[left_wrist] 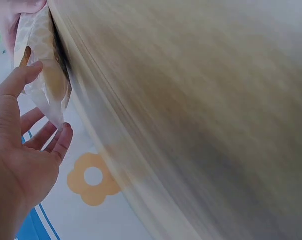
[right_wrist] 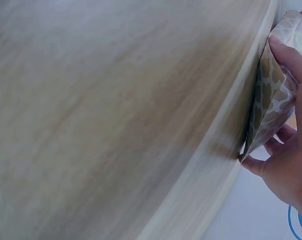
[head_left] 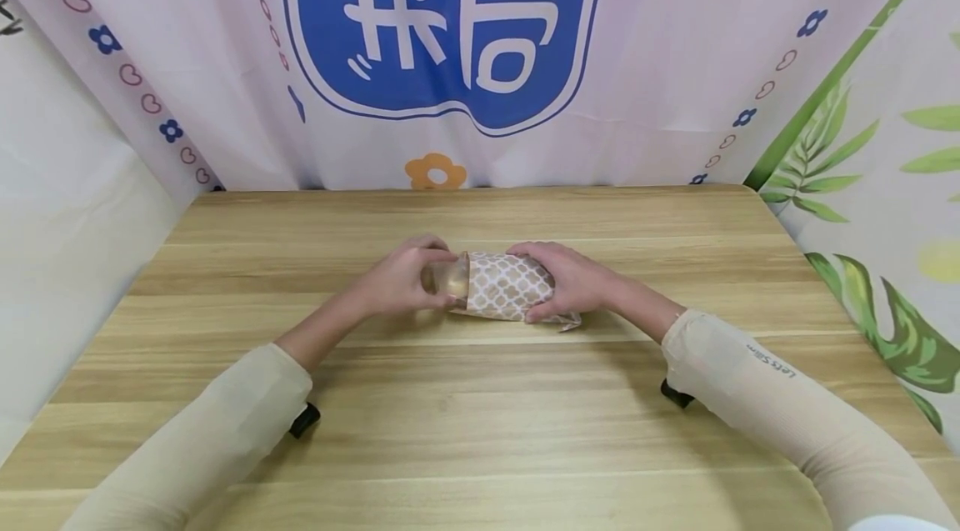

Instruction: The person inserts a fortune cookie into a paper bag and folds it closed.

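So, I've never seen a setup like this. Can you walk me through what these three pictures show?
There is no machine: each grip is a person's bare hand. The large picture comes from a camera on the head, looking forward and down; the other two come from cameras on the left and right wrists, so the table looks slanted there. The left grip holds the see-through end of a bag, and the right grip holds its patterned end. Something brownish shows inside; I can't tell what. The bag lies sideways at the tabletop, and a printed cloth hangs behind.
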`<state>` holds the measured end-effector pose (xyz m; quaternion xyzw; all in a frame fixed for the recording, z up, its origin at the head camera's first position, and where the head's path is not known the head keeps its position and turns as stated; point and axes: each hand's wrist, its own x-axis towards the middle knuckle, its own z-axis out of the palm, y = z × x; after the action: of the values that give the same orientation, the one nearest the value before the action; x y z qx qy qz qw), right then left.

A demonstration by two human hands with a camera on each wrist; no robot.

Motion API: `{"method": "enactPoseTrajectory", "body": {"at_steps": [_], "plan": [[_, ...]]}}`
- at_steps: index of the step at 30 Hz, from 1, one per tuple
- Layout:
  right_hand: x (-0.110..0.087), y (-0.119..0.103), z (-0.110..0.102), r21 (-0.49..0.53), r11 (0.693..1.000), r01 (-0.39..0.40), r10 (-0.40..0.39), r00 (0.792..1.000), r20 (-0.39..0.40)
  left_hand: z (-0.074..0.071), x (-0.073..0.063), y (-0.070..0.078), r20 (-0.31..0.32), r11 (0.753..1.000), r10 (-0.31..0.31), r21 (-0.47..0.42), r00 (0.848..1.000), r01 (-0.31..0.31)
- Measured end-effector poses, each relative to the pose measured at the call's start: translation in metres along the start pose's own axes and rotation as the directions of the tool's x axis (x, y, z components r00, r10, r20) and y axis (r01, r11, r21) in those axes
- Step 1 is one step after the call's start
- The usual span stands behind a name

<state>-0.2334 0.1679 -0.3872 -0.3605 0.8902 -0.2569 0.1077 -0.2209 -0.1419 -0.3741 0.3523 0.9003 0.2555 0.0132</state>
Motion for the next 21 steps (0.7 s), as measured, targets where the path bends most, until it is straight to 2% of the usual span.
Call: {"method": "enactPoseTrajectory", "body": {"at_steps": [8, 16, 21], "plan": [[0.0007, -0.0005, 0.0, 0.009, 1.0, -0.005, 0.005, 1.0, -0.001, 0.0034, 0.006, 0.0022, -0.017, 1.0, 0.024, 0.007, 1.0, -0.023], [0.0022, 0.0001, 0.0005, 0.009, 1.0, -0.016, 0.016, 1.0, 0.007, -0.0025, -0.001, -0.0001, -0.044, 0.998, 0.059, 0.025, 0.997, -0.058], [0.0017, 0.0002, 0.0001, 0.012, 1.0, -0.007, 0.007, 1.0, 0.007, -0.0015, 0.0001, -0.001, -0.034, 0.997, 0.055, 0.047, 0.998, -0.053]]}}
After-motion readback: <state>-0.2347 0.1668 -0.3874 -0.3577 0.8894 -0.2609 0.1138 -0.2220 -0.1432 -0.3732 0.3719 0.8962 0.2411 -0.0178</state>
